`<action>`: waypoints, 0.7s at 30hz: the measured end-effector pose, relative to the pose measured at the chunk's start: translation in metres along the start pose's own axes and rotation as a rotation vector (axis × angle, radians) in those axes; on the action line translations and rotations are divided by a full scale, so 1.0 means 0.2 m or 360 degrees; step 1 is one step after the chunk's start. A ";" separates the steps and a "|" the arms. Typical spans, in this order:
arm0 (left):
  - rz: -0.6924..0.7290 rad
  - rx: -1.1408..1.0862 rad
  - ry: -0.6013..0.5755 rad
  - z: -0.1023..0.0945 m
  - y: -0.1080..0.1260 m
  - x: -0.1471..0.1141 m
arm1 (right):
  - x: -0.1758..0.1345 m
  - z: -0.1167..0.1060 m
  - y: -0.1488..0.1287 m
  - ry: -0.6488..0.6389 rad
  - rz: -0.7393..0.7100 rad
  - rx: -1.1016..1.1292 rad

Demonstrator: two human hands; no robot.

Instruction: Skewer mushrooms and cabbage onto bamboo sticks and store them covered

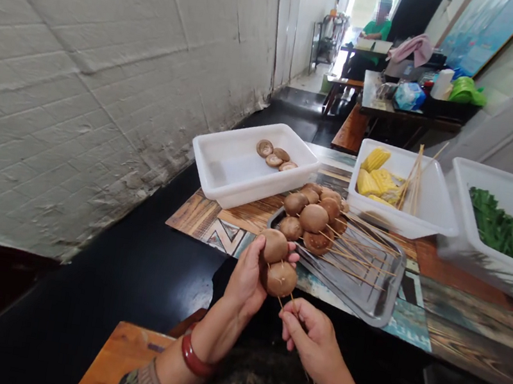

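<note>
Two brown mushroom caps (280, 279) sit one above the other on thin bamboo skewers (292, 299) in front of me. My left hand (248, 275) is closed around the caps from the left, its fingertips showing past their right side. Below them, my right hand (307, 330) pinches the skewers, whose lower ends stick out under the palm. Just beyond my hands lies a grey metal tray (384, 309). Several skewered mushrooms (314, 218) are piled at its left end, with their sticks pointing right.
A white bin (231, 198) behind the tray holds several loose mushrooms (274, 156). To its right, another white bin (430, 229) contains corn pieces (375, 178) and bare skewers. Green leafy vegetables (504, 228) fill part of a third bin. A person in green (377, 29) sits far back.
</note>
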State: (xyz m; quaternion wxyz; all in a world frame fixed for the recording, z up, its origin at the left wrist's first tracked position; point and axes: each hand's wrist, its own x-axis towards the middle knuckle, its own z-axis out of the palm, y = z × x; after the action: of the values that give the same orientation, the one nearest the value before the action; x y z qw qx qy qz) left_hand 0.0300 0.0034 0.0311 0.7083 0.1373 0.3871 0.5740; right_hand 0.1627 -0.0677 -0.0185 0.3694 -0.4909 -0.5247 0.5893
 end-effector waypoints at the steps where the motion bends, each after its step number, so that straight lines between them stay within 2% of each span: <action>1: -0.0025 -0.0012 -0.0029 0.00 0.00 0.01 | 0.01 0.00 0.00 0.0001 0.0028 0.0034; 6: -0.0132 -0.0135 -0.0248 -0.02 0.00 0.05 | 0.03 -0.01 -0.04 0.0020 0.0151 0.0281; 11: -0.0220 -0.0165 -0.0213 -0.05 -0.03 0.06 | 0.05 -0.02 -0.04 0.0026 0.0185 0.0398; 17: -0.0415 -0.0156 -0.0347 -0.10 -0.14 0.00 | 0.08 0.01 -0.02 0.0086 0.0118 0.0438; 21: -0.0331 0.0007 -0.0320 -0.12 -0.18 -0.02 | 0.09 0.01 0.00 0.0055 0.0082 0.0351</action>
State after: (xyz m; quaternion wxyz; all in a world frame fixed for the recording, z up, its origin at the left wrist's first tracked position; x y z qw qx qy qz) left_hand 0.0377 -0.0170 -0.0063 0.7988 0.1549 0.3277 0.4801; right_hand 0.1563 -0.0521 -0.0227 0.4150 -0.4706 -0.4374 0.6442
